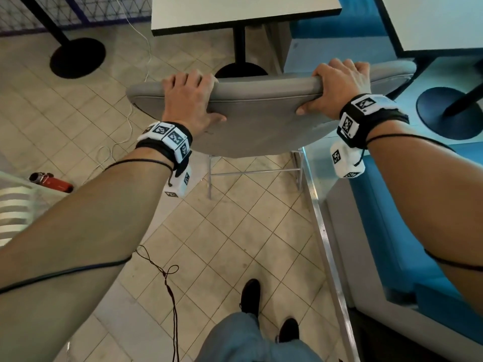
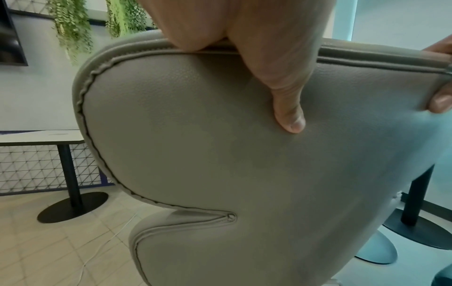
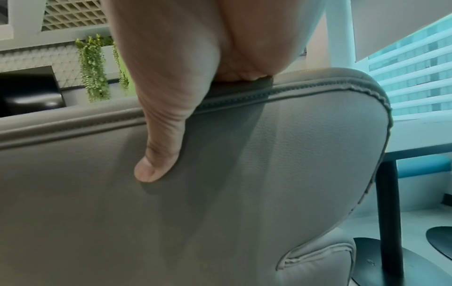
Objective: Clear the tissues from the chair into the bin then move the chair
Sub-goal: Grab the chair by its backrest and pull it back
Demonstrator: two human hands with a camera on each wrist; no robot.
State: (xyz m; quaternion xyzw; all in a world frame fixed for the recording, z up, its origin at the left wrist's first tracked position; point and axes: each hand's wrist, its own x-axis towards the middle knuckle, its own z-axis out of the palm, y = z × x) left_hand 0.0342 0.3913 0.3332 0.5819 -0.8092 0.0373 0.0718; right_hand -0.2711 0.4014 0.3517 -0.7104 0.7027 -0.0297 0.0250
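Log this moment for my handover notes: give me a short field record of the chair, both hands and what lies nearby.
chair: grey padded chair, seen from behind
left hand: left hand grips the top edge of the backrest, fingers over the top, thumb on the rear face
right hand: right hand grips the same edge further right, likewise
tissues: none in view; seat hidden
bin: not in view
ahead of chair: white table on a black pedestal
floor: white cable on the tiles left of the chair; red object further left

Open floor [image 1: 235, 244] fills the lower middle. A tabletop [image 1: 243, 11] and its black post [image 1: 239, 45] block the top middle. A blue bench [image 1: 418, 218] walls the right side.
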